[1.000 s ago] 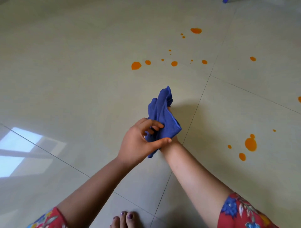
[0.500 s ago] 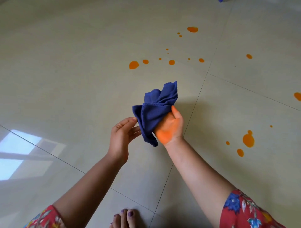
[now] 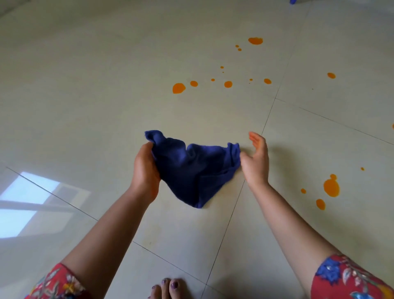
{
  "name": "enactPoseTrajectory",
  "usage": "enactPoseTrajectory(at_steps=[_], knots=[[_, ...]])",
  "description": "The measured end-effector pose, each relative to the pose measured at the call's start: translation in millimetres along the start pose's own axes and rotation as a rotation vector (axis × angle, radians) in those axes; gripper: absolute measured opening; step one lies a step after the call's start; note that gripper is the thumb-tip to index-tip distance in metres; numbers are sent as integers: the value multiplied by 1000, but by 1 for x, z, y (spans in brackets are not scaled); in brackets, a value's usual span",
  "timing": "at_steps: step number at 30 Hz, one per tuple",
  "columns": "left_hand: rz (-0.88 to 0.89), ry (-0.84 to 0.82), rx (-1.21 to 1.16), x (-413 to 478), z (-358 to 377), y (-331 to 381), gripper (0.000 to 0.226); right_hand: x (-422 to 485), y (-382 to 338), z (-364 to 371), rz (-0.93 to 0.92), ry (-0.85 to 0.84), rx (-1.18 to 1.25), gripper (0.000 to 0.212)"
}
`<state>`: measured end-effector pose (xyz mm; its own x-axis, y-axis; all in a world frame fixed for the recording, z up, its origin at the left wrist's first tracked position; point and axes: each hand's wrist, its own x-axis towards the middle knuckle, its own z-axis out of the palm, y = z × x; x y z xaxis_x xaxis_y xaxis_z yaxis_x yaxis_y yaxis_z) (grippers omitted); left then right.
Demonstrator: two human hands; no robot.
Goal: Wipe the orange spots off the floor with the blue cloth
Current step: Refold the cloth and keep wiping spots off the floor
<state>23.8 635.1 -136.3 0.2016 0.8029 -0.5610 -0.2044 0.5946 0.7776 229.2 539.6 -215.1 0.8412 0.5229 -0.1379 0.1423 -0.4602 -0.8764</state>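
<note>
The blue cloth (image 3: pixel 191 168) hangs spread out above the floor between my two hands, its lowest corner pointing down toward me. My left hand (image 3: pixel 145 166) grips the cloth's left corner with curled fingers. My right hand (image 3: pixel 255 158) is at the cloth's right edge with straight, spread fingers; only its thumb touches the fabric, and its fingertips look orange. A scatter of orange spots (image 3: pixel 179 88) lies on the floor farther ahead, with a bigger blot (image 3: pixel 255 40) beyond it. Another cluster of orange spots (image 3: pixel 331 187) lies to the right of my right arm.
The floor is pale glossy tile (image 3: pixel 85 96) with thin grout lines. A bright window reflection (image 3: pixel 27 202) lies at the left. My bare toes (image 3: pixel 168 288) show at the bottom edge. A small blue object (image 3: pixel 292 1) peeks in at the top right.
The cloth was bunched on my right hand; my left hand has taken its left corner and pulled it open sideways. My right hand has opened and shifted right.
</note>
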Motion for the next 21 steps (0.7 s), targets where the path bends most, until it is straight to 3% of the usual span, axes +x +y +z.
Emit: enactPoseTrajectory(at_steps=[1,3,5,7,9,12,14,17,21], knots=[[-56,-42,24,-2,1,0,39,0,-8,3,-59,-126,81,61],[-146,-132,1,-8,3,2,40,-4,-28,9,-28,-566,135,71],[-154,-253,7,-8,2,7,38,-8,-44,9,26,-948,-2,76],[-104,-330,-49,-9,0,16,37,-10,-51,7,76,-1112,-61,66],[-86,-362,-186,-3,-5,19,38,-11,-53,4,115,-1131,-58,42],[-167,-246,-172,8,-10,6,61,-12,-47,0,155,-938,91,16],[-230,-164,106,15,-18,-16,51,-11,-42,-6,216,-829,209,12],[-299,-183,514,17,-33,-40,27,-11,-34,-13,136,-718,-6,11],[-116,-134,529,14,-28,-38,16,-8,-30,-32,122,-521,-78,17]])
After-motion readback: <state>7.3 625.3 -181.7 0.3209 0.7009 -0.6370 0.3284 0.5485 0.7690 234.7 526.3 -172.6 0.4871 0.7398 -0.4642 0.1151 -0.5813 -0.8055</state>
